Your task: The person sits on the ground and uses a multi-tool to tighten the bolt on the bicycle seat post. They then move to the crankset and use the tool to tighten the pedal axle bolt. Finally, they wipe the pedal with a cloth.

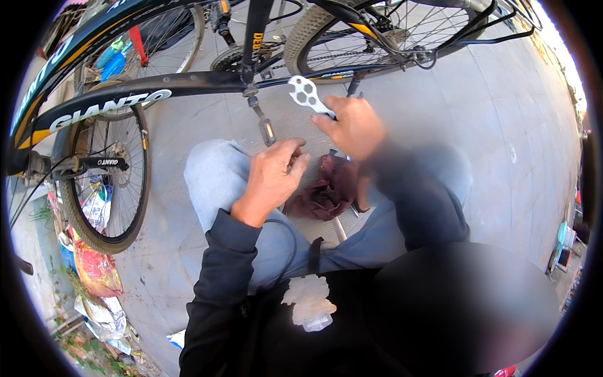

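Note:
My right hand (355, 129) grips a silver flat multi-hole wrench (304, 94), its head raised beneath the bicycle's chain side. My left hand (270, 179) has its fingers curled just below a black pedal (267, 129) with an amber reflector; whether they hold anything small is hidden. The pedal hangs from the crank of a black-and-orange bicycle (201, 81). Between my bent, jeans-clad legs lies a crumpled maroon cloth (323, 191), with some metal pieces partly visible behind it.
A front wheel (141, 182) stands at left, a rear wheel (314, 69) above, and another bicycle's wheel behind the frame. Colourful bags and sacks (94, 267) line the left edge. Grey tiled pavement (515, 157) surrounds me, with assorted objects (562, 245) at the far right rim.

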`<state>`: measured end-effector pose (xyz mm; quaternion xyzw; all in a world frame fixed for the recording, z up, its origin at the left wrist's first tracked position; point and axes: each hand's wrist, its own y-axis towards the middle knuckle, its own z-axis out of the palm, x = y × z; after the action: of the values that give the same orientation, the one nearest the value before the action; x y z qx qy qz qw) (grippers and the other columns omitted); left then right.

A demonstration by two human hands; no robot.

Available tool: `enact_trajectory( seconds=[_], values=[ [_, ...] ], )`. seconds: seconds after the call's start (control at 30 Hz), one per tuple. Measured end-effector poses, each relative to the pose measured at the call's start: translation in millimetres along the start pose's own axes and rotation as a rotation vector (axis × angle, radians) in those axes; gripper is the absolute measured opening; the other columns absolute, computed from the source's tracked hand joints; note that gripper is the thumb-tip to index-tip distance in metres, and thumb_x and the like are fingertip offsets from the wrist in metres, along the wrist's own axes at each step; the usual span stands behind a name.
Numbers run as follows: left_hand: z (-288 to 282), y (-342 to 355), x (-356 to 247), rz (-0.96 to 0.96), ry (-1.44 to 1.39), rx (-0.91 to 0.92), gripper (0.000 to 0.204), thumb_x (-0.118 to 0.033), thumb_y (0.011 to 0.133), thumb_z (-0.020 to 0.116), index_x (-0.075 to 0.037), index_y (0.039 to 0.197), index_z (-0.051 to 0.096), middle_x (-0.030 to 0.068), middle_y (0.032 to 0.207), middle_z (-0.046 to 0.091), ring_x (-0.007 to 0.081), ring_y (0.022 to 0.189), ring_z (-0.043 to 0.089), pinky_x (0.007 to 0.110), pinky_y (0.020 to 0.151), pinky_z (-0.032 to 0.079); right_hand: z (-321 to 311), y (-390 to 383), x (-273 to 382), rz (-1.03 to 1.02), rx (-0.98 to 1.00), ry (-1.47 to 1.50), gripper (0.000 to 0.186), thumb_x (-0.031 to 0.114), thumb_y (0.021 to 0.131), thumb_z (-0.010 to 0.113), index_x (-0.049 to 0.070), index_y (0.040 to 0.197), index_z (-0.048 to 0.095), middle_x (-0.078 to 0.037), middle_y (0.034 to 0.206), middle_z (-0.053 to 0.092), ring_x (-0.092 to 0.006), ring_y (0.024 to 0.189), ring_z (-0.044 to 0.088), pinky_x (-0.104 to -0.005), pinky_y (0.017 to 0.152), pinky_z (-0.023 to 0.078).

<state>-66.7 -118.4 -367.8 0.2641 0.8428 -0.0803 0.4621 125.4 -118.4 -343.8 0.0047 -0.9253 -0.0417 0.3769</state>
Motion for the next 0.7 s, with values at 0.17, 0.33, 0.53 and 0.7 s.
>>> enact_trajectory(
  seconds=[0.17, 0.33, 0.53, 0.7],
  values=[
    [0.4, 0.3, -0.8, 0.05, 0.057, -0.006, 0.02, -0.004, 0.08, 0.064, 0.001, 0.1, 0.062, 0.0153, 0.083, 0.064, 0.0263, 0.073, 0.064, 0.033, 0.066, 0.05, 20.8, -26.5, 9.4, 0.099, 0.08, 0.01, 0.024, 0.023, 0.08, 0.063, 0.0, 0.08, 0.059, -0.023, 0.072, 0.061, -0.0423, 0.073, 0.06, -0.0478, 0.066, 0.048],
    [2.8, 0.1, 5.8, 0.093, 0.084, -0.01, 0.02, -0.003, 0.08, 0.062, 0.001, 0.099, 0.061, 0.0166, 0.085, 0.064, 0.0307, 0.077, 0.064, 0.035, 0.068, 0.05, 29.8, -32.2, 11.0, 0.152, 0.095, -0.006, 0.024, 0.024, 0.08, 0.062, 0.001, 0.081, 0.06, -0.023, 0.073, 0.062, -0.0428, 0.073, 0.06, -0.0479, 0.067, 0.048],
    [9.3, 7.3, 1.9, 0.049, 0.14, -0.054, 0.019, -0.002, 0.082, 0.056, 0.0, 0.101, 0.059, 0.0186, 0.092, 0.063, 0.0404, 0.084, 0.059, 0.042, 0.072, 0.048, 42.9, -27.1, 6.5, 0.175, 0.008, 0.083, 0.026, 0.026, 0.081, 0.061, 0.0, 0.081, 0.06, -0.024, 0.074, 0.062, -0.0428, 0.073, 0.06, -0.0486, 0.067, 0.047],
    [21.9, 10.4, 9.4, -0.038, 0.188, -0.063, 0.022, -0.003, 0.083, 0.055, -0.001, 0.105, 0.057, 0.0196, 0.099, 0.061, 0.041, 0.088, 0.058, 0.043, 0.074, 0.048, 67.7, -22.7, -15.7, 0.276, -0.002, 0.145, 0.028, 0.027, 0.082, 0.06, -0.001, 0.08, 0.059, -0.025, 0.073, 0.061, -0.0432, 0.074, 0.06, -0.0488, 0.067, 0.047]
  ],
)
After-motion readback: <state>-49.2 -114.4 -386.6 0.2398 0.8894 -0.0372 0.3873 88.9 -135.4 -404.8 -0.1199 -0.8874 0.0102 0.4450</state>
